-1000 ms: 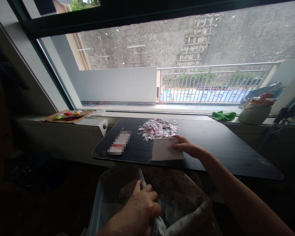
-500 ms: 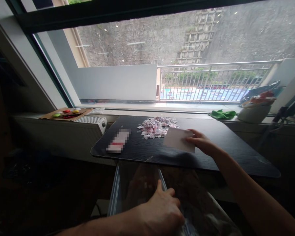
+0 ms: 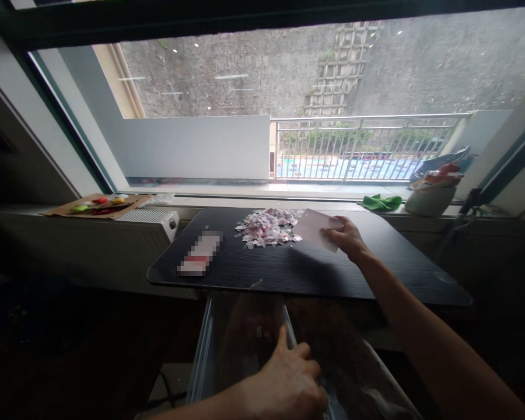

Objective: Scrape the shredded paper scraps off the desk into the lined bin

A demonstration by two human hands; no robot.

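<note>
My right hand (image 3: 349, 238) grips a thin, pale, flat rectangular card (image 3: 315, 227) by its right edge, tilted just above the table. Left of the card, close to its edge, lies a heap of small whitish-pink paper-like scraps (image 3: 269, 227) on the dark table (image 3: 245, 268). Below the table's front edge, my left hand (image 3: 291, 373) is closed over the right rim of a clear plastic box (image 3: 201, 344), with the index finger stretched along the rim. The other fingers' undersides are hidden.
A blurred-out slim object (image 3: 200, 254) lies at the table's left. Behind it stand a white radiator (image 3: 146, 219) and cardboard (image 3: 65, 209) bearing coloured items. A green cloth (image 3: 380, 202) and a whitish bag (image 3: 433, 195) sit on the sill below the window.
My right hand has lifted and turned the card, bringing it to the right side of the scrap heap. My left hand keeps its hold on the box rim. The view has shifted slightly.
</note>
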